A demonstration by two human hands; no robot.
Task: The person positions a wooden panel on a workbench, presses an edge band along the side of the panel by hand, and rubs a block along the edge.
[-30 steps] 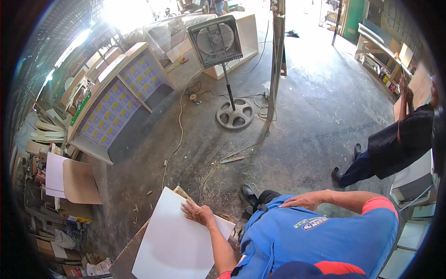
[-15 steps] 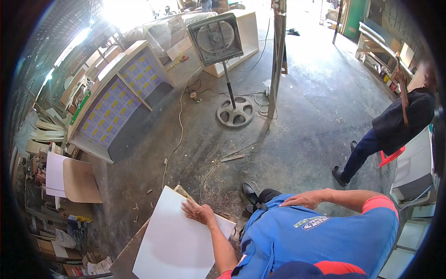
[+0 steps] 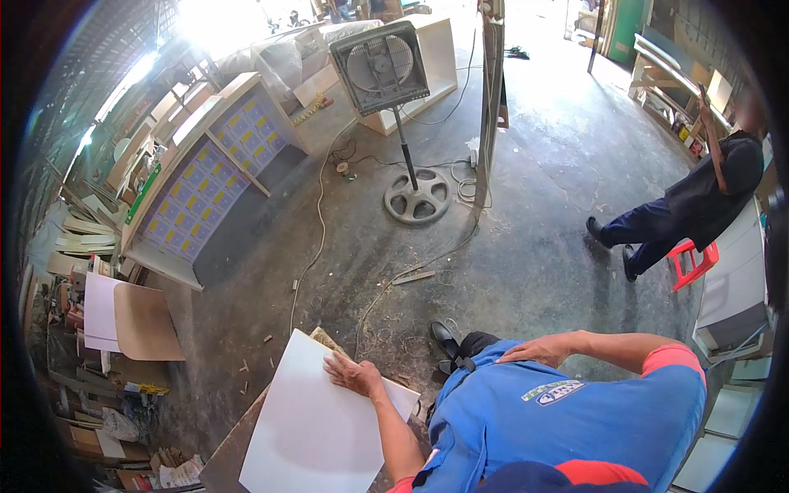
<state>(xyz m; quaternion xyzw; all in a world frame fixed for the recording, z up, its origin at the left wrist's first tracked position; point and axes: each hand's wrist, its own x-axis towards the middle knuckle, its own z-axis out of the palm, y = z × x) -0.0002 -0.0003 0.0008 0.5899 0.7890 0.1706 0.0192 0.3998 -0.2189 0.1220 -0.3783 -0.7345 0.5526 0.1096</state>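
My left hand [image 3: 353,375] lies flat on a white panel [image 3: 316,423], near its far edge, with the fingers stretched out. Beneath the panel, a brown board or bench top [image 3: 230,448] shows along the left side and at the far corner. My right hand [image 3: 538,351] rests on the front of my blue shirt [image 3: 567,419] at the waist. Its fingers lie against the cloth, partly hidden, and I see nothing held in it.
A pedestal fan [image 3: 382,70] stands ahead, with cables [image 3: 320,222] across the floor. A cabinet frame [image 3: 201,177] is on the left. At right, another person [image 3: 711,193] walks by a red stool [image 3: 694,264]. Wood scraps [image 3: 413,278] lie on the floor.
The other person at the right has stepped onward, and more of the red stool shows. My hands stay in place on the panel and at my waist. The view has shifted slightly.
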